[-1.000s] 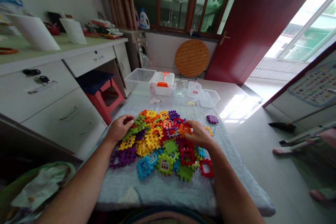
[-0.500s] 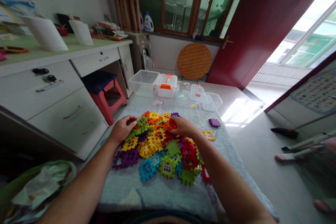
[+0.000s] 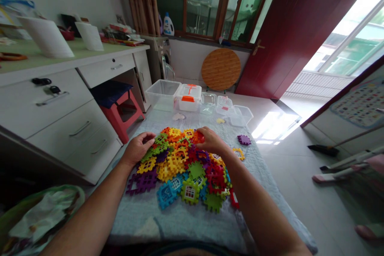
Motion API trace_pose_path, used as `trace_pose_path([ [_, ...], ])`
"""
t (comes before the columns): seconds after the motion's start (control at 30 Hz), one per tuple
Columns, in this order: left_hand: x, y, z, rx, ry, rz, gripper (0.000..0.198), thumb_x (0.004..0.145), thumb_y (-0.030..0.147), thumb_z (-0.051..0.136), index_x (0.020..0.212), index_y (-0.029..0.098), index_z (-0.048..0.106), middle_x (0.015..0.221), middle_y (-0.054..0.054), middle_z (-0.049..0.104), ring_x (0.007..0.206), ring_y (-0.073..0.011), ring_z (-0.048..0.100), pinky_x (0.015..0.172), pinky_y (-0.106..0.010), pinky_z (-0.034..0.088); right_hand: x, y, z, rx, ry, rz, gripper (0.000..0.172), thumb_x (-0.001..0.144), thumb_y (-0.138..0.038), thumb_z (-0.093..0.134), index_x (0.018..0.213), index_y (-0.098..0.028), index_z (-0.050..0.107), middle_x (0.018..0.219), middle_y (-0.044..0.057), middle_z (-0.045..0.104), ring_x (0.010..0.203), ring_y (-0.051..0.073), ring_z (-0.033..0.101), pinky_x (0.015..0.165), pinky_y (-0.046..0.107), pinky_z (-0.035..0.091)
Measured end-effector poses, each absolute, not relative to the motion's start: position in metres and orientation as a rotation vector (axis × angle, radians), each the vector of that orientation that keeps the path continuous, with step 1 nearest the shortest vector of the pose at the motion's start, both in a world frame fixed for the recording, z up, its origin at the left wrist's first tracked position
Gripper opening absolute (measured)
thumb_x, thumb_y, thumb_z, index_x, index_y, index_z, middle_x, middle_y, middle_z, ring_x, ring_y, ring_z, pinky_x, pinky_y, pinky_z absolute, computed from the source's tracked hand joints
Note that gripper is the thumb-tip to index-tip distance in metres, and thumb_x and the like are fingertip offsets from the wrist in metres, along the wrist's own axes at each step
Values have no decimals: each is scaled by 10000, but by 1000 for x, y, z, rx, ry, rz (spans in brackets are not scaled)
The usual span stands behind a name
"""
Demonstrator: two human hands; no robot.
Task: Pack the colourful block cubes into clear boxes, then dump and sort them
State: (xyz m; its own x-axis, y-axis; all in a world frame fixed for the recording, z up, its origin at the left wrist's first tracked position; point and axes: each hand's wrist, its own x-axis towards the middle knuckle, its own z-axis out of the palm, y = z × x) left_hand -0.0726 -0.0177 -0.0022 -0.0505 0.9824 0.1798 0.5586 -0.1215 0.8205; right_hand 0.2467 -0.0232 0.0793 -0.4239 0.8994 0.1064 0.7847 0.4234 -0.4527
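Observation:
A heap of colourful plastic interlocking building tiles (image 3: 177, 163), notched at the edges, lies on the cloth-covered table (image 3: 132, 218). My left hand (image 3: 138, 149) rests at the heap's left edge beside green window tiles (image 3: 160, 139), thumb and fingers apart. On the far right side of the heap, my right hand (image 3: 211, 143) has its fingers closed around a red-orange tile (image 3: 198, 137); its fingertips are partly hidden. Nearer me lie blue tiles (image 3: 167, 195), a lime window tile (image 3: 190, 192) and purple tiles (image 3: 146, 181).
Clear plastic bins (image 3: 164, 92) and a lidded box with orange clips (image 3: 188, 98) stand along the table's far end. A single purple tile (image 3: 244, 140) and a yellow frame tile (image 3: 239, 154) lie right of the heap. A red stool (image 3: 124, 114) stands left.
My right hand has moved slightly away from me and right with a red-orange tile, exposing a purple tile below. My left hand has stayed nearly still.

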Motion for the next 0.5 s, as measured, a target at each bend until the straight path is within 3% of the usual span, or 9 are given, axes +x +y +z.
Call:
trace_pose_path([
  [0.13, -76, -15, -7, 1723, 1632, 1053, 413, 740, 520, 599, 984, 197, 677, 938, -62, 740, 874, -243, 687, 849, -349, 537, 290, -13, 87, -1620, -2336, 317, 353, 723, -216, 671, 1070, -195, 614, 1030, 72, 611, 902, 196, 566, 821, 307, 441],
  [0.33, -76, -15, -6, 1756, 1651, 1032, 421, 738, 529, 595, 981, 195, 678, 945, -65, 739, 864, -245, 686, 877, -355, 531, 352, 2, 81, -2023, -2388, 175, 333, 690, -142, 677, 1022, -156, 650, 1061, 143, 619, 918, 260, 587, 789, 350, 437],
  [0.5, -75, -16, -4, 1745, 1656, 1044, 416, 719, 528, 604, 959, 196, 680, 931, -60, 743, 842, -243, 692, 870, -349, 540, 368, 9, 66, -2090, -2433, 237, 462, 638, -223, 763, 1085, -177, 656, 1082, 126, 641, 965, 277, 592, 788, 339, 446],
])
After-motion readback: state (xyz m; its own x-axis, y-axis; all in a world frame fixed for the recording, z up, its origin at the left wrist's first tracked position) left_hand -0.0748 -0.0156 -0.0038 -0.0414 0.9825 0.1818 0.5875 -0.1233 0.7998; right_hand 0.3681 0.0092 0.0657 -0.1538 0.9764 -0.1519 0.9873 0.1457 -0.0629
